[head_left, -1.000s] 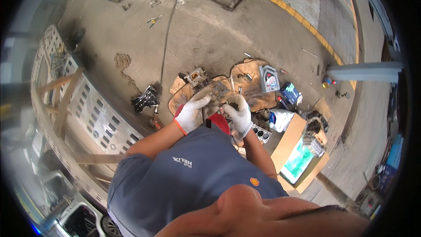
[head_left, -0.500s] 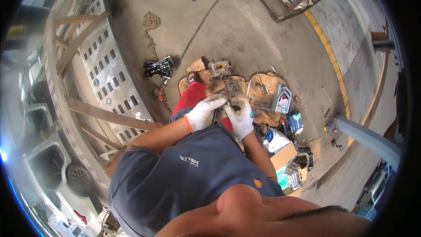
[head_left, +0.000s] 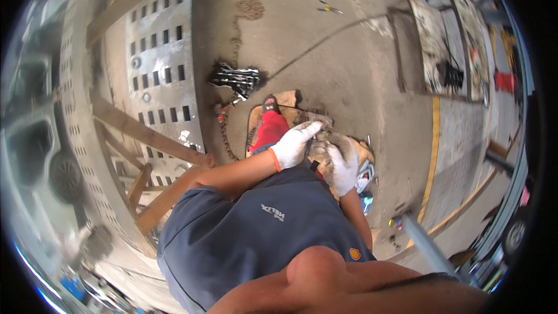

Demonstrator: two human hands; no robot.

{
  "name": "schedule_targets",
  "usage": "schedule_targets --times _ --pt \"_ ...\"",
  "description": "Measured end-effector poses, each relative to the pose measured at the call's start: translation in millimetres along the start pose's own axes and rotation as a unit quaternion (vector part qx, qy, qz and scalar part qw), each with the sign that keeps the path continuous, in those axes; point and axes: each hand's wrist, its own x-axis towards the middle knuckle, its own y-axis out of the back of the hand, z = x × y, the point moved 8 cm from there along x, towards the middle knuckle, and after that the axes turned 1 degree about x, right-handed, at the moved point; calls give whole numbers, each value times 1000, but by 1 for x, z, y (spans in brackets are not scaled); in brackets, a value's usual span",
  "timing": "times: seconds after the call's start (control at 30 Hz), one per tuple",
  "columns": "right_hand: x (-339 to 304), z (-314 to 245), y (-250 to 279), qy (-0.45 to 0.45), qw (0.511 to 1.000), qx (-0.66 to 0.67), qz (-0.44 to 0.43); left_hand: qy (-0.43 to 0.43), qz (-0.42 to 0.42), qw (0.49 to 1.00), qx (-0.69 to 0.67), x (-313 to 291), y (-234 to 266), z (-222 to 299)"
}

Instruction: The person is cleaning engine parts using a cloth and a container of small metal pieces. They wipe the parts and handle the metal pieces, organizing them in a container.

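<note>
My left hand (head_left: 293, 144), in a white glove with an orange cuff, reaches forward with thumb and fingertips pressed together. Whatever lies in that pinch is too small to make out. Just beyond its fingertips, a greyish metal engine part (head_left: 327, 121) is partly hidden. To its right, my right hand (head_left: 344, 166), also white-gloved, is smeared by motion, its fingers blurred. Both hands are over a stained brown mat (head_left: 288, 98), where my sandalled foot (head_left: 270, 104) also rests. A grey bottle (head_left: 364, 175) stands beside my right hand, partly covered.
At the left runs a perforated metal ramp (head_left: 160, 70) with wooden beams (head_left: 148, 134). A black and silver metal part (head_left: 235, 78), a rusty chain (head_left: 250, 6) and pliers (head_left: 329, 7) lie on the floor. A metal frame (head_left: 400, 52) stands far right, a grey post (head_left: 427, 241) nearer.
The view has turned and shifted, so the floor things appear moved. My hands, close together over a small part before, are now farther apart; my right hand is moving.
</note>
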Motion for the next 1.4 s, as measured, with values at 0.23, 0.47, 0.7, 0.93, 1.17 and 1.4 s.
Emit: schedule_targets --times 0.23,0.47,0.7,0.93,1.17,1.4 --pt "74 -11 -29 -82 993 87 -12 -75 5 997 -20 7 9 109" --pt "138 -56 -52 -41 995 84 -44 -102 -4 995 -14 37 13 145" --pt "206 -88 -8 60 995 -10 -83 -67 -19 996 48 99 -61 157" --pt "313 -102 89 40 982 -20 -184 -142 80 977 135 212 -161 157" --pt "407 -145 235 64 987 4 -150 -184 95 967 145 345 -268 137" --pt "445 -149 349 45 998 42 19 -112 91 948 284 458 -360 129"
